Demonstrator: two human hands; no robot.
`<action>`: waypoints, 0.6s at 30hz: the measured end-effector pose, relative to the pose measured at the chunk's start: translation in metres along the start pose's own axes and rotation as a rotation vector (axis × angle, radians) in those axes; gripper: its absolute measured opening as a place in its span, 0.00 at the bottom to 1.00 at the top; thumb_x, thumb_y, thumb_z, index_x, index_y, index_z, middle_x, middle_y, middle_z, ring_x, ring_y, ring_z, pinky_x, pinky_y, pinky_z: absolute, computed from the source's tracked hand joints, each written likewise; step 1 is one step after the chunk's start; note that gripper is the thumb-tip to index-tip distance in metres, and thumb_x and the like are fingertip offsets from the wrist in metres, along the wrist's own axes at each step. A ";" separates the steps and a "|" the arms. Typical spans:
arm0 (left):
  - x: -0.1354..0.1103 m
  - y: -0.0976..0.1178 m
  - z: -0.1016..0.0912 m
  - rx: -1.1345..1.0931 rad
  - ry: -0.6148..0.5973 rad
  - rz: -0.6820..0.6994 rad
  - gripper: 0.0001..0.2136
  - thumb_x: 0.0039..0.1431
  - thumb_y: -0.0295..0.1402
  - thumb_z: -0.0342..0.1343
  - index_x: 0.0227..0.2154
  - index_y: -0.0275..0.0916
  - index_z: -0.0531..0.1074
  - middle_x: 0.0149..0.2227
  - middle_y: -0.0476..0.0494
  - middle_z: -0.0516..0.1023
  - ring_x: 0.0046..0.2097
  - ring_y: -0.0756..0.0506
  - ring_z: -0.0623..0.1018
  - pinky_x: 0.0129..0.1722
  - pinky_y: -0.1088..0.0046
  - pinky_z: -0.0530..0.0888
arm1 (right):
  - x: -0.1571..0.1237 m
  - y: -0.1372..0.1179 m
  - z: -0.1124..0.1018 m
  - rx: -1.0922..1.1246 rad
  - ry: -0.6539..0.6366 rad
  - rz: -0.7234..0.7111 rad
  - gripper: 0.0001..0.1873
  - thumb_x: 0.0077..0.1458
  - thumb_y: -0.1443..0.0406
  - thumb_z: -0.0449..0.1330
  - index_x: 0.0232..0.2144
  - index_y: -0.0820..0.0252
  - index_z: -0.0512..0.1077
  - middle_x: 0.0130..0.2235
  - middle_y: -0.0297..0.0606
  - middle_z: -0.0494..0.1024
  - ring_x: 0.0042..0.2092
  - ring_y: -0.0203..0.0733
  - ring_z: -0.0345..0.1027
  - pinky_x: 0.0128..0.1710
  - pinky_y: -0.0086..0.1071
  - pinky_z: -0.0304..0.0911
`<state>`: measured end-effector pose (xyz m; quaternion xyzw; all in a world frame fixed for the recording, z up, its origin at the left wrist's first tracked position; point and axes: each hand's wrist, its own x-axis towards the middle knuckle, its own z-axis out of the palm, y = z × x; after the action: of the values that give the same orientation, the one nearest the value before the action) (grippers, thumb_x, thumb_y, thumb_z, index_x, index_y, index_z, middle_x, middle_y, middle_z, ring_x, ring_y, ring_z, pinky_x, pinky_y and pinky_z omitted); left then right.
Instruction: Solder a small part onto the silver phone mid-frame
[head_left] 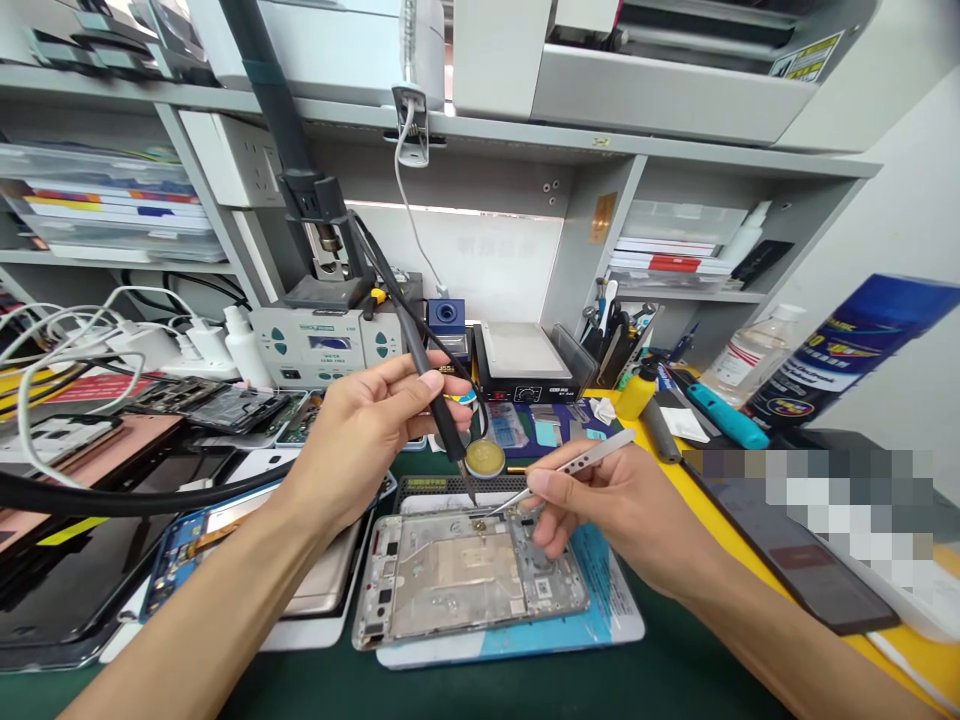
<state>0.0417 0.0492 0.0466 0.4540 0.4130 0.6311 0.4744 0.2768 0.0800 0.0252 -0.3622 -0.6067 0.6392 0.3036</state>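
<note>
My left hand (394,405) is closed around a black soldering iron (448,430), its thin tip pointing down at the upper edge of a phone frame (457,575). Between the fingers of my right hand (585,495) are silver tweezers (592,455), whose points meet the frame close to the iron's tip. A small gold-coloured part (480,527) lies just below both tips; whether either tool touches it I cannot tell. The bare metal frame rests flat on a blue and white pad (615,610). Behind it sits a round tin of yellowish paste (485,458).
Several opened phones (82,560) crowd the left side. At the back stand a soldering station (326,345) and a small heating plate (529,365). A blue spray can (855,350), a clear bottle (761,355) and a dark phone (795,540) are on the right.
</note>
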 end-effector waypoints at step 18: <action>-0.001 -0.002 0.004 -0.001 -0.024 -0.015 0.12 0.64 0.36 0.65 0.47 0.36 0.77 0.41 0.44 0.84 0.38 0.45 0.84 0.42 0.65 0.82 | 0.001 0.004 0.002 0.052 -0.004 0.010 0.17 0.54 0.55 0.75 0.32 0.64 0.81 0.23 0.40 0.84 0.23 0.39 0.79 0.25 0.29 0.76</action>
<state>0.0461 0.0491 0.0457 0.4582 0.4104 0.6222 0.4842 0.2750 0.0799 0.0213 -0.3559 -0.5886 0.6570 0.3086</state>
